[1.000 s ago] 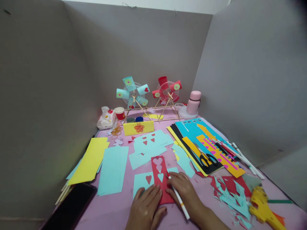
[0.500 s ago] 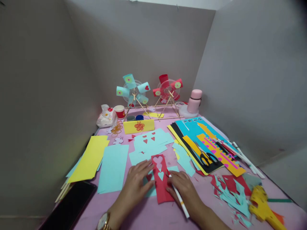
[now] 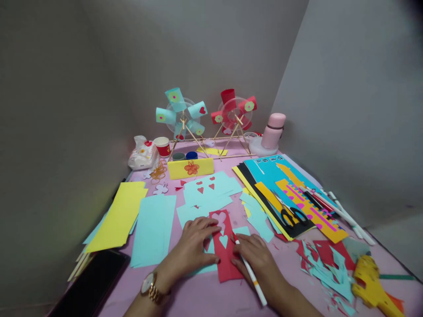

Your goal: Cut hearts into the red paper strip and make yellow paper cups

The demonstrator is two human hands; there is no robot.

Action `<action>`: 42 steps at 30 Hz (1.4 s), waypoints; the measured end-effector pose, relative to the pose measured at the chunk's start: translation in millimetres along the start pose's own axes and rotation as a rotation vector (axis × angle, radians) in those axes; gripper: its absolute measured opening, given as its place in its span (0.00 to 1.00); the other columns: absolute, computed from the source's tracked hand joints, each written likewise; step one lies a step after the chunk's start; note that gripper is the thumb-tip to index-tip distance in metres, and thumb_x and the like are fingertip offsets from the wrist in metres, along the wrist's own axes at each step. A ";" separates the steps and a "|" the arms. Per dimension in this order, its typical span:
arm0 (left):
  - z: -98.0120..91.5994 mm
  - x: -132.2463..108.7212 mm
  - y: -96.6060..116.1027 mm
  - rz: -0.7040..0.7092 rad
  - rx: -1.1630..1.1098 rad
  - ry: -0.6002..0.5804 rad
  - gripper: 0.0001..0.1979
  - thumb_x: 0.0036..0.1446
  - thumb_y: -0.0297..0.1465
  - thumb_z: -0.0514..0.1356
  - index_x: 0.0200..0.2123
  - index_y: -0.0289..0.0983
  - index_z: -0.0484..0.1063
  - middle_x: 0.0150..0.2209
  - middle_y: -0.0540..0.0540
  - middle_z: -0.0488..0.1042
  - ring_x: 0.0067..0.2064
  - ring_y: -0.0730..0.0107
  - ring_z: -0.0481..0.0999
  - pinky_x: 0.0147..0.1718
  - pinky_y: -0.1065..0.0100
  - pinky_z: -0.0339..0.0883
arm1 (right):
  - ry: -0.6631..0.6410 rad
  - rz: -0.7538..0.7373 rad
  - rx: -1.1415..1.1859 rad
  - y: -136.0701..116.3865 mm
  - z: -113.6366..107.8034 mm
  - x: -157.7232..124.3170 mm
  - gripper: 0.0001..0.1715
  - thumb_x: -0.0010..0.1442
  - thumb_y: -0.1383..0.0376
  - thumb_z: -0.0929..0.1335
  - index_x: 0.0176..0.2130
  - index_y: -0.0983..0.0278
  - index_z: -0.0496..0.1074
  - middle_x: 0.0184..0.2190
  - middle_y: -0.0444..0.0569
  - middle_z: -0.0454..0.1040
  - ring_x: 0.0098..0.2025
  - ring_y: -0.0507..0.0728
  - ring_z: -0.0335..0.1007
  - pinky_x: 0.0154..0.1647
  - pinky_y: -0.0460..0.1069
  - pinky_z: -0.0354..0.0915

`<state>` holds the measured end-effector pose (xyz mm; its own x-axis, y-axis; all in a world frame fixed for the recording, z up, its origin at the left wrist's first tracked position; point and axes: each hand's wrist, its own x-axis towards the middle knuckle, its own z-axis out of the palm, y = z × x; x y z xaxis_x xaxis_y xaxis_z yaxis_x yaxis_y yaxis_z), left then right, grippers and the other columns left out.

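A red paper strip (image 3: 228,264) with heart-shaped cut-outs lies in front of me over light-blue paper. My left hand (image 3: 194,242), a gold watch on its wrist, rests at the strip's left edge with fingers spread, thumb and fingertips on the paper. In my right hand (image 3: 256,257) is a white marker (image 3: 253,277) with a red tip, which points at the strip's right edge near the lower heart. Behind the strip, small red paper hearts (image 3: 200,190) lie on light-blue sheets (image 3: 188,198).
Scissors (image 3: 289,213) lie on coloured sheets at right, near paper scraps (image 3: 330,268) and a yellow glue gun (image 3: 368,281). At left are a phone (image 3: 92,281) and yellow paper (image 3: 115,215). Two paper-and-stick wheels (image 3: 183,123) and a pink bottle (image 3: 273,132) stand at the back.
My left hand has shifted slightly right, its fingers further over the strip's edge. The marker stays in my right hand by the strip. The camera view has tilted down a little.
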<state>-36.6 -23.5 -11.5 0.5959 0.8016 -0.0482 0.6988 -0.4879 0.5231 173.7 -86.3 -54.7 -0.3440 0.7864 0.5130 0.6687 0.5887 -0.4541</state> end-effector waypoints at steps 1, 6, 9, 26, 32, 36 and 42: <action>-0.5 0.3 -1.0 0.000 -0.003 -0.007 0.34 0.40 0.33 0.72 0.53 0.43 0.69 0.58 0.44 0.66 0.59 0.51 0.60 0.54 0.50 0.54 | -0.001 0.003 -0.001 -0.1 -0.3 0.2 0.05 0.63 0.72 0.64 0.37 0.62 0.66 0.39 0.51 0.78 0.46 0.62 0.73 0.46 0.56 0.58; -5.8 2.2 -1.2 0.007 -0.018 -0.039 0.31 0.44 0.33 0.71 0.53 0.44 0.69 0.58 0.44 0.67 0.58 0.52 0.61 0.54 0.51 0.55 | -0.024 0.024 0.001 -1.2 -1.7 0.5 0.04 0.63 0.71 0.64 0.36 0.62 0.66 0.35 0.49 0.77 0.47 0.61 0.73 0.48 0.55 0.57; -8.0 3.1 0.8 0.019 -0.026 -0.047 0.30 0.46 0.34 0.70 0.53 0.45 0.69 0.58 0.45 0.66 0.58 0.53 0.61 0.53 0.52 0.55 | -0.028 0.026 -0.012 -1.6 -2.6 0.9 0.05 0.63 0.71 0.63 0.36 0.62 0.66 0.36 0.49 0.78 0.47 0.61 0.73 0.48 0.55 0.57; -4.8 2.5 1.2 0.018 -0.014 -0.025 0.29 0.44 0.32 0.70 0.51 0.47 0.71 0.57 0.47 0.66 0.57 0.53 0.61 0.53 0.54 0.56 | -0.009 0.002 -0.037 -2.1 -3.9 1.9 0.06 0.64 0.70 0.62 0.36 0.61 0.67 0.34 0.49 0.78 0.46 0.61 0.73 0.47 0.55 0.57; -6.3 2.4 1.9 0.023 -0.021 -0.031 0.27 0.45 0.32 0.70 0.51 0.47 0.71 0.57 0.48 0.65 0.57 0.53 0.60 0.52 0.53 0.56 | -0.023 -0.013 -0.051 -3.1 -6.4 3.7 0.06 0.63 0.72 0.63 0.35 0.62 0.67 0.34 0.49 0.78 0.46 0.61 0.74 0.46 0.55 0.58; -6.6 3.0 3.0 0.020 -0.024 -0.043 0.27 0.45 0.33 0.70 0.51 0.47 0.70 0.58 0.48 0.65 0.57 0.52 0.60 0.53 0.53 0.55 | -0.007 -0.010 -0.050 -3.2 -6.2 3.5 0.07 0.65 0.70 0.62 0.35 0.61 0.67 0.33 0.49 0.78 0.45 0.61 0.74 0.46 0.55 0.58; -7.3 1.9 5.5 0.025 -0.021 -0.041 0.27 0.45 0.33 0.70 0.51 0.46 0.70 0.58 0.46 0.65 0.57 0.52 0.59 0.53 0.53 0.55 | -0.013 -0.009 -0.048 -3.3 -5.9 2.6 0.07 0.65 0.69 0.62 0.36 0.61 0.67 0.34 0.49 0.78 0.45 0.61 0.74 0.46 0.55 0.58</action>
<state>-34.5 -22.2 -2.5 0.6290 0.7743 -0.0692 0.6751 -0.4998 0.5426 174.5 -87.3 -47.6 -0.3583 0.7837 0.5074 0.6962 0.5864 -0.4140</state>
